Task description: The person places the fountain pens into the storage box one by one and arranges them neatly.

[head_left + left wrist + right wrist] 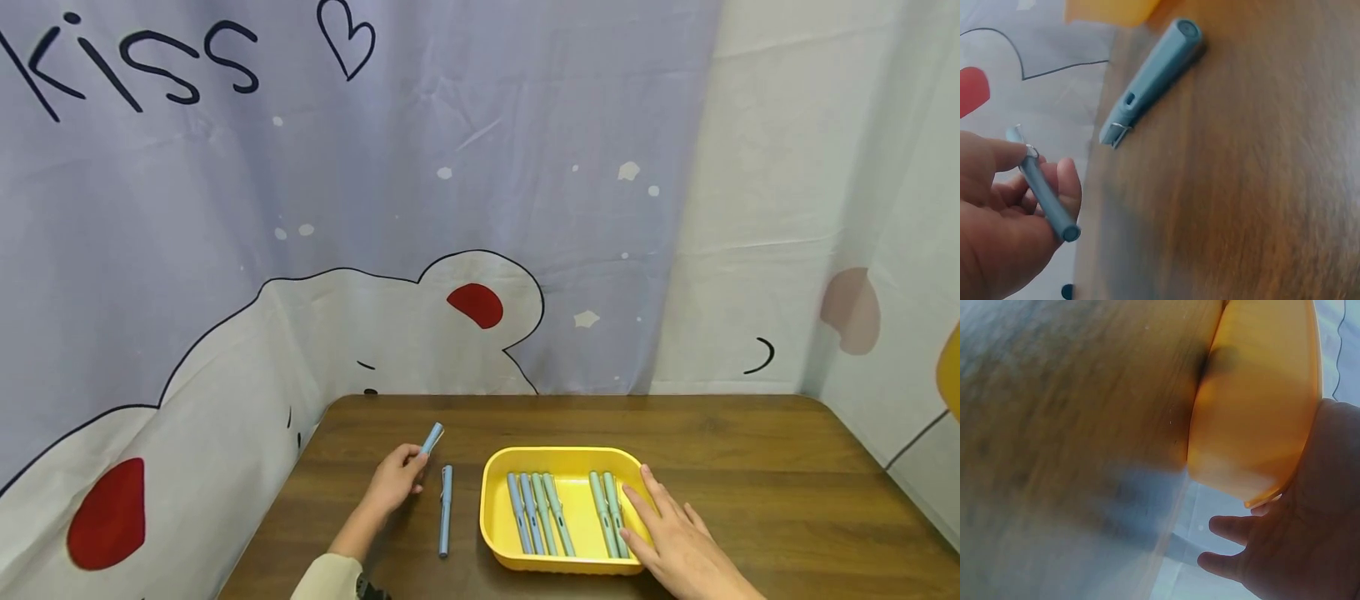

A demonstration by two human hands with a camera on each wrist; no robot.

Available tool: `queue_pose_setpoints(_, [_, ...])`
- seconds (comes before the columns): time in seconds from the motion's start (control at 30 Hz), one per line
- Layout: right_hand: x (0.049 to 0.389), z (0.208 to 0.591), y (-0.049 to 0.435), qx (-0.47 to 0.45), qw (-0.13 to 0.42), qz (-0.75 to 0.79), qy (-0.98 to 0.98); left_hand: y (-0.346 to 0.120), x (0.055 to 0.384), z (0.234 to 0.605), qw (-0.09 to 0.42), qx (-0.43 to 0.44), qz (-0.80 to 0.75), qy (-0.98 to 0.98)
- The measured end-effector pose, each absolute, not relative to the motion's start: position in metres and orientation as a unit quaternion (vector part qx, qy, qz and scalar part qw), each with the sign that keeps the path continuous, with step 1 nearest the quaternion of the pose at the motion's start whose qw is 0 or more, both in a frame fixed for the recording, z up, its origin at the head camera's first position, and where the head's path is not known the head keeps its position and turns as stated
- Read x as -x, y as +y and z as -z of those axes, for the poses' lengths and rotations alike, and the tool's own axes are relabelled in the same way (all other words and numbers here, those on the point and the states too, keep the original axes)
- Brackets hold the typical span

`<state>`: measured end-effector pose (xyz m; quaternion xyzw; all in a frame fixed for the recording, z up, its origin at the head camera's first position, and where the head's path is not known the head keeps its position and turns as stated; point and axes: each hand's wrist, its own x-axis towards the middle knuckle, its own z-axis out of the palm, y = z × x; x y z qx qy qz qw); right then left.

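Note:
Between thumb and fingers, my left hand pinches a blue pen just above the table, left of the tray; the left wrist view shows the same pen with its metal clip near the thumb. A second blue pen lies on the table beside that hand. The yellow tray holds two blue pens and two green pens on its left, plus two more green pens on its right. My right hand rests at the tray's right rim, fingers spread and extended.
The brown wooden table extends behind and to the right of the tray. A printed curtain hangs along the table's back edge and both sides. A dark watch is on the left wrist, at the light sleeve.

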<state>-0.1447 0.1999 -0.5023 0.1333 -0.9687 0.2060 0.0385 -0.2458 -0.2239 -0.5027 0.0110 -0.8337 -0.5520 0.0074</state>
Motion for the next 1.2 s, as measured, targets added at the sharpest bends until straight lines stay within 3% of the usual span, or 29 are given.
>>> queue_pose_setpoints(0.2, [0.145, 0.503, 0.2, -0.131, 0.036, -0.207, -0.969, -0.224, 0.245, 0.499, -0.02, -0.017, 0.61, -0.792])
queue_pose_setpoints(1.2, [0.146, 0.502, 0.2, -0.129, 0.028, -0.214, -0.968, -0.205, 0.228, 0.477, -0.063, 0.031, 0.69, -0.72])
